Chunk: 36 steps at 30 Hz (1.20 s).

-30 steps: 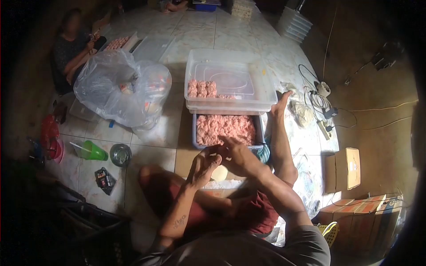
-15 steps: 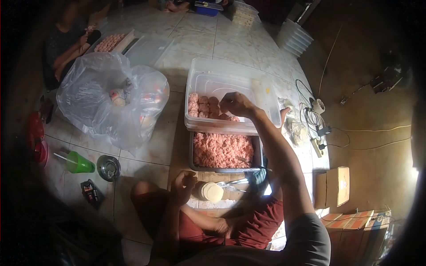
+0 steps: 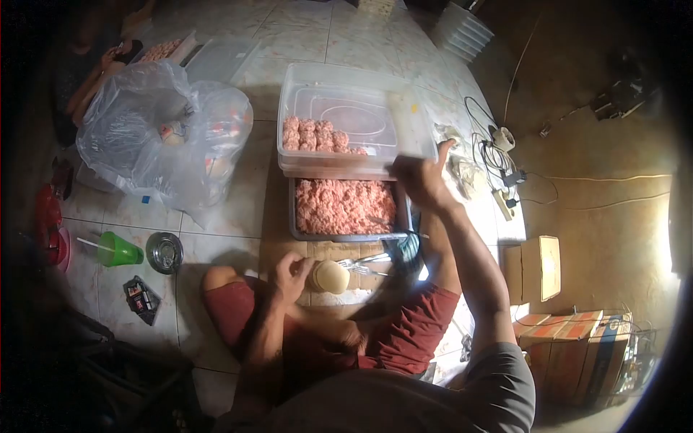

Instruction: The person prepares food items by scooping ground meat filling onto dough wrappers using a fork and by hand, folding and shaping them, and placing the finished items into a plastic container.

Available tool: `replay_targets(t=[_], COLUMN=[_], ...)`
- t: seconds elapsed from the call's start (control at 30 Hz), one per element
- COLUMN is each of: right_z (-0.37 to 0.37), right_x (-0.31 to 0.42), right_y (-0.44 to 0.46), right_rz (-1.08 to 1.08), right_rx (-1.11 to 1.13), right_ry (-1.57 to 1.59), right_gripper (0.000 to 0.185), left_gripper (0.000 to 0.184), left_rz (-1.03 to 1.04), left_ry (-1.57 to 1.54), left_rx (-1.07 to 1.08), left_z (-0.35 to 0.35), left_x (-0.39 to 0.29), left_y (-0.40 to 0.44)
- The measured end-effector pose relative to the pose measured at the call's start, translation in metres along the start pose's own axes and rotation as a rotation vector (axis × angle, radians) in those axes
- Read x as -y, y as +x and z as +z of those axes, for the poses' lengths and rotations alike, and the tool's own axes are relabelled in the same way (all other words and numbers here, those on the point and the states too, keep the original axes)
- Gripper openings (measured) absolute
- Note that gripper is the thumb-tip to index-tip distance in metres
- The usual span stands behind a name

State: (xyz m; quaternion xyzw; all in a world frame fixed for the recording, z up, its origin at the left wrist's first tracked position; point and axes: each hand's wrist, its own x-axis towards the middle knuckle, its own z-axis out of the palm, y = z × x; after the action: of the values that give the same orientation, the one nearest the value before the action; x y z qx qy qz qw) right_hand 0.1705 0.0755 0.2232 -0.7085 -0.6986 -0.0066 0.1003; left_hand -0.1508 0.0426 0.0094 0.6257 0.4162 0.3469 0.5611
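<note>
The right hand (image 3: 420, 177), too blurred to tell open or closed, is by the near right corner of the clear container (image 3: 364, 108), pink mince (image 3: 343, 206) fills the tub (image 3: 346, 236), and the half-open left hand (image 3: 289, 277) is at the left edge of the pale stack (image 3: 331, 277).

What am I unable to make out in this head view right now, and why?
Head view: right hand, motion-blurred; its grip is unreadable.
Head view: left hand, fingertips too small to show whether they touch the pale round stack.
Head view: plastic bag, its cloudy folds hide most contents.
Head view: far container stack, cut off by the top edge.
</note>
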Motion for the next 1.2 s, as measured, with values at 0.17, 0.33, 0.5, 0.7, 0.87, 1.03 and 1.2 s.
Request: replay_targets(t=[0.17, 0.33, 0.5, 0.7, 0.87, 1.03, 1.2], right_z=[0.111, 0.127, 0.104, 0.131, 0.111, 0.106, 0.116], right_x=[-0.059, -0.071, -0.062, -0.041, -0.051, -0.045, -0.049], right_y=[-0.077, -0.090, -0.060, -0.044, -0.044, -0.039, -0.042], right_rz=[0.017, -0.075, 0.119, -0.078, -0.161, -0.106, -0.107], right_rx=[0.068, 0.195, -0.201, -0.128, -0.105, -0.264, 0.065], right_ry=[0.069, -0.130, 0.112, -0.158, -0.068, -0.009, 0.025], right_gripper=[0.023, 0.023, 0.023, 0.016, 0.011, 0.010, 0.013], left_gripper=[0.028, 0.018, 0.013, 0.008, 0.020, 0.029, 0.030], left_rz=[0.474, 0.602, 0.464, 0.436, 0.206, 0.146, 0.041], left_ry=[0.624, 0.867, 0.744, 0.370, 0.119, -0.103, -0.066], left_rx=[0.153, 0.201, 0.253, 0.175, 0.170, 0.138, 0.271], left_z=[0.033, 0.042, 0.040, 0.043, 0.033, 0.038, 0.031], left_x=[-0.047, -0.008, -0.007, 0.010, -0.015, 0.000, 0.000], left_y=[-0.026, -0.030, -0.029, -0.022, -0.022, -0.008, -0.008])
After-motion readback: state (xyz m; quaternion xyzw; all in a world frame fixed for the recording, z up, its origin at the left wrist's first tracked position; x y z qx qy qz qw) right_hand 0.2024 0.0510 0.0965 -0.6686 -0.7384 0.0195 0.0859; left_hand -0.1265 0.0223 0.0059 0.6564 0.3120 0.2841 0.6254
